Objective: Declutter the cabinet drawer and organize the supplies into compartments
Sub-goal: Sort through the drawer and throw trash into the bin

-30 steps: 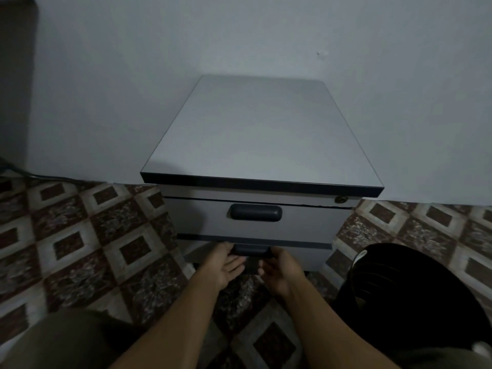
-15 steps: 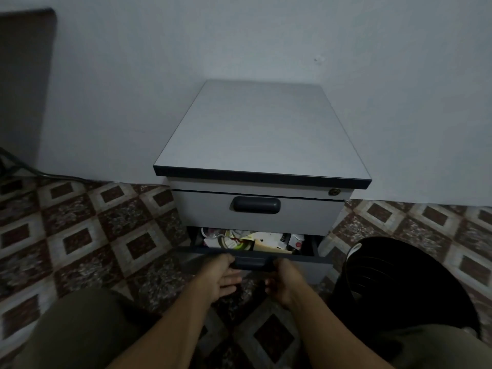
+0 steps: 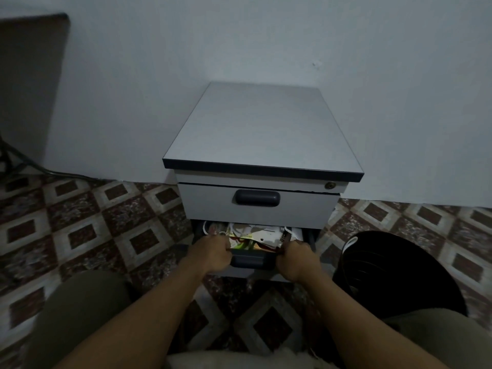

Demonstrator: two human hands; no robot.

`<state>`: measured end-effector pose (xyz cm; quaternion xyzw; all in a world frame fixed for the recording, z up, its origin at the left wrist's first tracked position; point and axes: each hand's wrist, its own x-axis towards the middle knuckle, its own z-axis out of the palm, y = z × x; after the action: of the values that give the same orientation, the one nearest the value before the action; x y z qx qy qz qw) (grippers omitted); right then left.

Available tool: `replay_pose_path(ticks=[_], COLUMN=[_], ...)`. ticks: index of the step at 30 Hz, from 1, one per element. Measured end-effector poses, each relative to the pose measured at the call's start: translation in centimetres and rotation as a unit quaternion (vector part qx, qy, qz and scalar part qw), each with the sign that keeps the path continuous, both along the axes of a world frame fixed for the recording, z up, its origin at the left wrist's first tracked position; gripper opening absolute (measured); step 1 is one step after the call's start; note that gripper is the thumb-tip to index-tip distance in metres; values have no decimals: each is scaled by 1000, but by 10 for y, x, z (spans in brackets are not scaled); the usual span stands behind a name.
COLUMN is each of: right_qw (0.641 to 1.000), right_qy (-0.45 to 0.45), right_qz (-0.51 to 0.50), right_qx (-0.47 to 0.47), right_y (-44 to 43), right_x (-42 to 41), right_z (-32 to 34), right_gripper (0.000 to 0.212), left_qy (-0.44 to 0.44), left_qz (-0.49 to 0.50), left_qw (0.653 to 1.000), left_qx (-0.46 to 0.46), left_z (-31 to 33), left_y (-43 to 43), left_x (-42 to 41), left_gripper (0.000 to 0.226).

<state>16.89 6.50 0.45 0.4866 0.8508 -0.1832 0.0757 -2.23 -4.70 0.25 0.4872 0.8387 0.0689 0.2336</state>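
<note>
A small grey cabinet (image 3: pixel 262 134) stands against the wall. Its upper drawer (image 3: pixel 255 209) is closed and has a dark handle. The lower drawer (image 3: pixel 251 261) is pulled partly out. My left hand (image 3: pixel 211 255) grips the drawer's front edge left of its dark handle. My right hand (image 3: pixel 296 259) grips the front edge on the handle's right side. Inside lies a jumble of papers and packets (image 3: pixel 253 237), white, yellow and red, mostly hidden under the upper drawer.
A black ribbed bin (image 3: pixel 394 272) stands on the patterned tile floor (image 3: pixel 93 230) right of the cabinet. A dark panel (image 3: pixel 29 83) leans on the wall at far left, with a cable (image 3: pixel 32 163) below it. My knees frame the bottom corners.
The lower drawer went from closed to pulled partly out. My hands moved apart from under the handle to the front edge on either side of it. The view pulled back.
</note>
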Motion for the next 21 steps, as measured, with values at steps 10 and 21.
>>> replay_pose_path(ticks=[10,21], right_qw=[995,953], right_qy=[-38,-167], right_qz=[40,124], right_qx=[-88,-220], right_y=[-5,-32], right_x=[15,21], right_z=[2,20], right_gripper=[39,11], left_qy=[-5,-97], left_qz=[-82,-112], left_qw=[984,947], left_qx=[-157,-285], left_z=[12,22], left_y=[-11,-25], left_x=[2,21], left_gripper=[27,36])
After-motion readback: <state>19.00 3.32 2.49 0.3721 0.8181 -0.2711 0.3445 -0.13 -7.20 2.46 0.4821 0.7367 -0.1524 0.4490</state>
